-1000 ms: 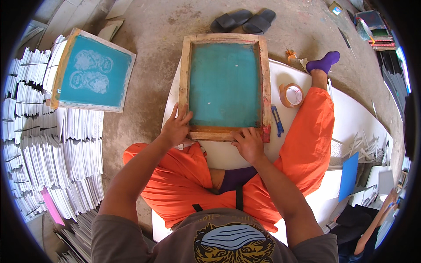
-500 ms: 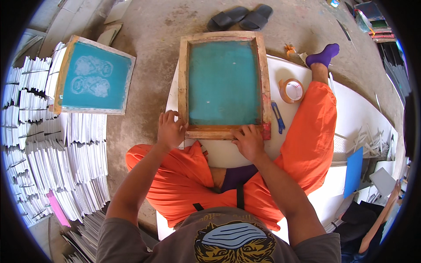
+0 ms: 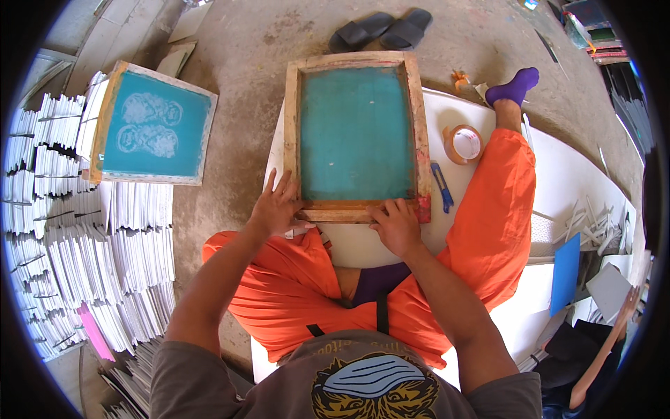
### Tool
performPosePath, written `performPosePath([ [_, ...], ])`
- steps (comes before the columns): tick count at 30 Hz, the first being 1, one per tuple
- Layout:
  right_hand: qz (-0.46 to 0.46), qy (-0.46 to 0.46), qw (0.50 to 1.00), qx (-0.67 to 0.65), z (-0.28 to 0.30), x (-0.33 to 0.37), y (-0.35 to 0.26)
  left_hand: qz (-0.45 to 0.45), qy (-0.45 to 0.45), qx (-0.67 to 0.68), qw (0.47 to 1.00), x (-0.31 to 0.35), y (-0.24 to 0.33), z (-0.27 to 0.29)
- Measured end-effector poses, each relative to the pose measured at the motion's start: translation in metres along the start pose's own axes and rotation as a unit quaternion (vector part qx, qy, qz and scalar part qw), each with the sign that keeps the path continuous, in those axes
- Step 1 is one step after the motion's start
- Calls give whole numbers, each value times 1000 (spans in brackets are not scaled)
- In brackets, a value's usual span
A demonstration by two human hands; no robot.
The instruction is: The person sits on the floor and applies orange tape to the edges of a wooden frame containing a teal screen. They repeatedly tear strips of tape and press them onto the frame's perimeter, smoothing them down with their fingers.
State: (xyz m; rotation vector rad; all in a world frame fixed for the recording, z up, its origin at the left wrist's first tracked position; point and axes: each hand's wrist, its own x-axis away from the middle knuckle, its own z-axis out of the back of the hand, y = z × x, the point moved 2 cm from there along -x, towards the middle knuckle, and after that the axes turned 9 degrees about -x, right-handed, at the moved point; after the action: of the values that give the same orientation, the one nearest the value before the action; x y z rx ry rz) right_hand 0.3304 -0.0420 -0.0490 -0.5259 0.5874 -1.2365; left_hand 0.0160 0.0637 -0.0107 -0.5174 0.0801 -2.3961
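Note:
A wooden screen printing frame (image 3: 356, 216) with teal mesh lies in front of me on a white board (image 3: 356, 237). My left hand (image 3: 278, 207) rests at its lower left corner, fingers spread, with a fingertip or two against the wood. Below that hand a small whitish piece shows, too covered to name. My right hand (image 3: 396, 225) grips the near rail close to the right corner, fingers curled over the top. Right of the frame lie a blue utility knife (image 3: 442, 187) and a roll of brown tape (image 3: 463, 144).
A second teal screen (image 3: 158, 126) with pale printed shapes leans on stacks of white paper (image 3: 125, 262) at the left. Black slippers (image 3: 380, 30) sit on the concrete floor beyond. My orange-clad legs (image 3: 488, 216) border the board. Paper scraps (image 3: 593, 227) and a blue sheet (image 3: 564, 274) lie right.
My left hand has shifted slightly and its fingers have gone from bent together to spread at the frame's corner. The right hand keeps its place on the near rail.

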Motion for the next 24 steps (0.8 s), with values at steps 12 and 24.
performPosePath([
  [12, 13, -13, 1000, 11, -2, 4, 4, -96, -16, -170, 981, -10, 3, 4],
  [24, 1, -15, 1000, -2, -3, 3, 5, -30, 92, 39, 995, 1, 26, -8],
])
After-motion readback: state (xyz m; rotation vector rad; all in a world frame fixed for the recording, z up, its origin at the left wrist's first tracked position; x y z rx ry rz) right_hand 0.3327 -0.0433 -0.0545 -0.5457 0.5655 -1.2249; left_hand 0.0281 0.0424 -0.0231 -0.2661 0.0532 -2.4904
